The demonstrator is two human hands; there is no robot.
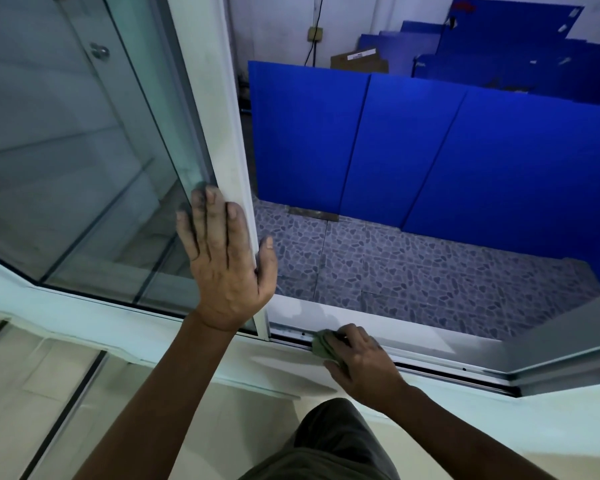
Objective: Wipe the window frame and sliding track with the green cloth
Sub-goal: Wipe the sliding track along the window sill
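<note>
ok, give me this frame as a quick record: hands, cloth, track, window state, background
left hand: flat, fingers straight, pressed on the sliding pane's white frame edge, thumb round its open side
right hand: fingers curled on the green cloth, pressing it into the track
sliding track: dark channel along the bottom of the opening, exposed to the right of the cloth
glass pane: slid left, opening uncovered
background: blue panels standing on a pebble-pattern floor
fingertips: left hand's look grimy

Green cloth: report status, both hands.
Left hand flat on sash frame, thumb round its edge. Right hand presses green cloth into sliding track. Nothing in the way.
</note>
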